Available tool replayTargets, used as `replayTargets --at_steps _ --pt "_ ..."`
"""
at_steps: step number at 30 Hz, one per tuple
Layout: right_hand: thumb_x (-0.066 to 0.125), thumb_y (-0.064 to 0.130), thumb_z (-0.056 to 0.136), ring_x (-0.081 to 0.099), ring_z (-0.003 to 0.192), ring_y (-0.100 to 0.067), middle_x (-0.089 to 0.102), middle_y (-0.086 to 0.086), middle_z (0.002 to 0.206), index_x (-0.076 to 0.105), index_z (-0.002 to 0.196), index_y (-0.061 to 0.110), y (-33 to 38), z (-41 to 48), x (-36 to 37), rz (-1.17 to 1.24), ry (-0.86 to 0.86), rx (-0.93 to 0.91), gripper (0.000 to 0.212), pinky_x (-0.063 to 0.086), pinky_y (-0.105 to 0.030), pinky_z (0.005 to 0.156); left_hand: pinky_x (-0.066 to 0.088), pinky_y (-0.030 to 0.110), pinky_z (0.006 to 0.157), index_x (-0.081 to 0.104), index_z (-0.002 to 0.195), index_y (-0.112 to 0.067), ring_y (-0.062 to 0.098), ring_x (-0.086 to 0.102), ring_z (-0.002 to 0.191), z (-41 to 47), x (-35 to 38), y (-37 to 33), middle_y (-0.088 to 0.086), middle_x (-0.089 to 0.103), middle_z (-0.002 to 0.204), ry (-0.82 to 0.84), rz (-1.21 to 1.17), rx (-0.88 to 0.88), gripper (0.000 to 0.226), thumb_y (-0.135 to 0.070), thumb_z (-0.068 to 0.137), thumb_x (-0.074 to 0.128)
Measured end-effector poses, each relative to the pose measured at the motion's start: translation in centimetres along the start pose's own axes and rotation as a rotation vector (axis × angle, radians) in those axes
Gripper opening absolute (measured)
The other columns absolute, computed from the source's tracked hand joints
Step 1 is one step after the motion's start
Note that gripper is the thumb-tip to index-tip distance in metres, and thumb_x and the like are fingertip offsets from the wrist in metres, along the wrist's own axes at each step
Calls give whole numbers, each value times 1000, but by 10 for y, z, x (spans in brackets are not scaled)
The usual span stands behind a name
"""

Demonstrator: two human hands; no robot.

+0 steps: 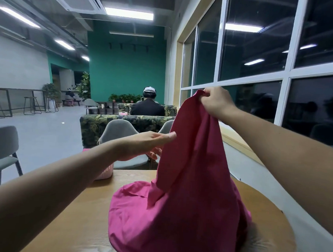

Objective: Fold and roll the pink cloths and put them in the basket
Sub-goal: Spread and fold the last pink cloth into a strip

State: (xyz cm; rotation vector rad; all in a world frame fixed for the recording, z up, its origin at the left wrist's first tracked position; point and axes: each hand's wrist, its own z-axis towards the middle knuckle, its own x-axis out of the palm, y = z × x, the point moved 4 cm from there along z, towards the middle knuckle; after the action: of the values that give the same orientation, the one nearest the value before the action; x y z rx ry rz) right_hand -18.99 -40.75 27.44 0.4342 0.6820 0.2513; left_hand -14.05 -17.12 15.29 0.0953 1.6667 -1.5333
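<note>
A large pink cloth (187,194) hangs like a tent over the wooden table (76,217), its lower part spread on the tabletop. My right hand (215,101) pinches the cloth's top corner and holds it high. My left hand (147,144) reaches toward the cloth's left edge with straight fingers, its fingertips touching the fabric. A pale pink basket (106,171) stands at the table's far left edge, mostly hidden behind my left forearm.
Two grey chairs (119,131) stand just beyond the table, with a leaf-patterned sofa (92,125) behind them. A person (148,105) sits farther back, facing away. Windows (252,63) run along the right. Another grey chair (0,151) is at the left.
</note>
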Motion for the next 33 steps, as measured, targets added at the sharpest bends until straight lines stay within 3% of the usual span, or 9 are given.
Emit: replayTargets --at_steps 4,7,9,13,16,21,24,29,33 --pt "59 26 98 59 77 -28 65 -11 77 68 83 3 -7 0 -4 -37 -20 5 28 40 -35 61 51 41 84 79 112 -20 14 65 90 4 -1 5 16 76 109 -19 152 72 22 -30 94 81" --pt "58 25 96 65 91 -32 70 -13 91 71 92 8 -18 1 -5 -151 60 49 22 47 -36 72 51 37 72 78 90 -21 12 60 73 2 -29 5 10 72 81 -190 196 46 9 -13 94 75" --pt "61 24 91 66 101 -29 71 -9 107 71 109 15 -21 -6 1 -237 196 59 22 54 -36 83 47 35 73 78 91 -20 13 60 74 -2 -48 -2 9 71 81 -313 190 43 6 -17 94 74" --pt "84 30 83 52 134 -14 54 2 148 48 151 28 6 -33 31 -21 594 -86 77 44 -30 110 51 34 77 82 97 -24 11 65 79 6 -68 -22 7 78 93 -467 176 94 6 -25 92 78" --pt "94 37 75 58 132 -9 61 8 145 49 149 32 31 -45 53 239 746 -115 87 46 -33 112 53 36 77 83 97 -26 12 66 81 15 -68 -38 10 79 96 -500 173 161 8 -28 90 81" --pt "87 26 83 72 98 -16 77 -14 107 74 110 13 41 -39 66 362 582 -175 33 54 -52 105 56 33 73 80 93 -22 9 67 79 20 -64 -46 3 78 89 -603 36 237 16 -34 85 88" --pt "80 38 83 68 86 -21 75 -18 98 73 98 10 38 -37 66 343 490 -201 32 55 -55 93 58 37 80 76 101 -21 13 72 88 18 -59 -36 6 78 98 -636 -34 241 27 -41 85 87" --pt "77 26 96 72 101 -44 76 -22 103 73 106 7 34 -26 46 433 379 -180 22 56 -63 95 60 45 99 67 128 -13 30 74 111 16 -39 -10 11 78 116 -443 -239 211 49 -25 86 88" --pt "73 29 99 74 92 -29 77 -11 98 74 107 15 29 -13 16 457 240 -150 15 60 -54 93 59 44 101 71 124 -7 23 73 107 17 -15 19 17 76 118 -339 -183 137 39 -11 87 85"
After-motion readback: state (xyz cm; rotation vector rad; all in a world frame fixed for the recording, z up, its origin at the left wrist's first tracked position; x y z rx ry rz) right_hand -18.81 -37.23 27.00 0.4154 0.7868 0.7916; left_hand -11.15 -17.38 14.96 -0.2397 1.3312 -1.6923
